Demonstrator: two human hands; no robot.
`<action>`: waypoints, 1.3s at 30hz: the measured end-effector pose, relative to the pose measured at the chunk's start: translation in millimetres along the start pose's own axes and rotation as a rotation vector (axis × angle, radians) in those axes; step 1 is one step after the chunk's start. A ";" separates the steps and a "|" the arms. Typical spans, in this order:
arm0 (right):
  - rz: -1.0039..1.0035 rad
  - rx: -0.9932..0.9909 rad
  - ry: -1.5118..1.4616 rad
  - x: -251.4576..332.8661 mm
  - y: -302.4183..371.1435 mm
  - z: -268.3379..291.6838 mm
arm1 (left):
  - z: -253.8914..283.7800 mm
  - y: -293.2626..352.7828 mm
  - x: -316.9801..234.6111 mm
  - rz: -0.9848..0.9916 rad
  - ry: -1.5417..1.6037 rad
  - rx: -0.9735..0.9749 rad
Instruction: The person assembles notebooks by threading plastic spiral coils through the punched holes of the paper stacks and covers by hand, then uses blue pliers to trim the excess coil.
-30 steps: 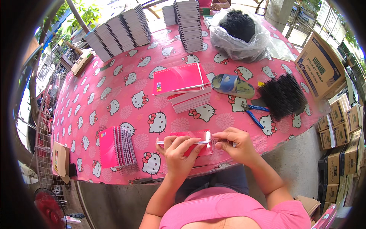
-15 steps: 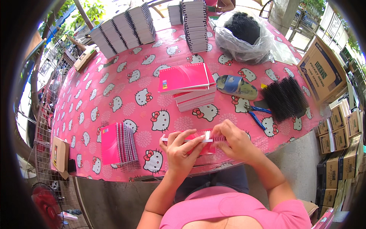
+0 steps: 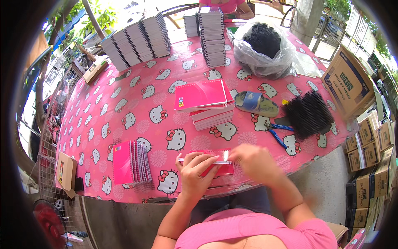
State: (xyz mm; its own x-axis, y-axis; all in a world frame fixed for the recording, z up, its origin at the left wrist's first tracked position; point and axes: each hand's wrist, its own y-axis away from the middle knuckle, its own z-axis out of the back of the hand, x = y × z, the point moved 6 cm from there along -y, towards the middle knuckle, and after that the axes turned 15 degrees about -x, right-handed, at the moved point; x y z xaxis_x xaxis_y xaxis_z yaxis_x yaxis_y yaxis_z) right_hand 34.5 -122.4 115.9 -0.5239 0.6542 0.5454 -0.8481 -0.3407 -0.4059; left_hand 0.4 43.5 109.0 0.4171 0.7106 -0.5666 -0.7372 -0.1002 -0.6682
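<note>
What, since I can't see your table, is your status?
Left hand gripping notebook. Right hand blurred, at notebook's right end. Pliers and black coils farther right, touching neither hand.

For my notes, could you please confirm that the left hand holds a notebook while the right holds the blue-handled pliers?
Not quite: the head view shows the pliers lying on the tablecloth, not in the right hand; the left hand holds a notebook.

We observe bright daylight from the far side washing out the scene beyond the worktop (image 3: 143, 126), motion blur softening the right hand (image 3: 256, 164), and fisheye distortion curving straight edges within a dark rim.
</note>
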 end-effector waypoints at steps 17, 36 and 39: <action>-0.087 -0.239 -0.590 -118.5 4.6 5.6 | -11.5 -1.3 -0.4 0.002 0.085 0.060; -0.089 0.052 -0.329 -68.9 -29.9 0.1 | 3.8 -5.6 27.6 0.164 0.208 -0.050; 0.128 -0.172 -0.245 -60.8 -36.6 1.4 | -1.9 8.7 44.8 0.310 0.364 -0.033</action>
State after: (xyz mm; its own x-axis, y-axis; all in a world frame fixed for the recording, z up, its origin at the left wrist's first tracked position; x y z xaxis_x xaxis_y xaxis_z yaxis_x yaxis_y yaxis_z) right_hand 97.4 -150.7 98.6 -0.6464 0.4241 0.6343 -0.7594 -0.2767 -0.5889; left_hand 13.6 73.1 76.9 0.3439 0.3547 -0.8694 -0.8414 -0.2947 -0.4530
